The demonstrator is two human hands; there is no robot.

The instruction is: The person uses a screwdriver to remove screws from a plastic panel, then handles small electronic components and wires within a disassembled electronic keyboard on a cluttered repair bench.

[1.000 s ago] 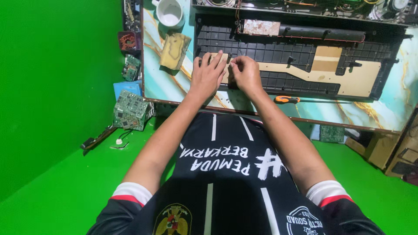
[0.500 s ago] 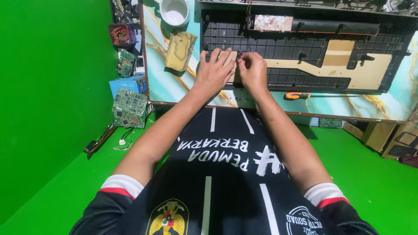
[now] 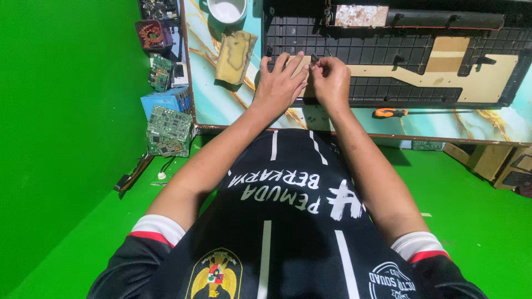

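Black plastic, ribbed in a grid: a long flat panel (image 3: 388, 61) lies across the far half of a marbled turquoise table (image 3: 233, 105), its inner face up. A tan, stepped sheet (image 3: 443, 75) is laid over the grid and runs toward the right end; a rusty pale plate (image 3: 360, 15) sits at the panel's top edge beside a long dark bar (image 3: 449, 21). Left hand (image 3: 280, 83): flat, fingers spread, pressing on the near left part of the panel and the end of the tan sheet. Right hand (image 3: 331, 80): fingers drawn together in a narrow pinch on something small at the grid, just beside the left hand; what is pinched is too small to tell. State of work, as a judgement: the panel lies opened and bare, with the tan sheet, plate and bar still in place on it, so the work appears to be in its middle, with most fittings yet to be dealt with. An orange-handled screwdriver (image 3: 390, 112) lies unused on the table near the right forearm. Also on the table: a worn yellowish sponge (image 3: 235, 55) left of the panel and a white cup (image 3: 226, 10) beyond it. Off the table's left edge: green circuit boards (image 3: 169, 130), a blue box (image 3: 166, 101), a copper coil in a dark red holder (image 3: 151, 34). Green floor (image 3: 72, 166) all round.
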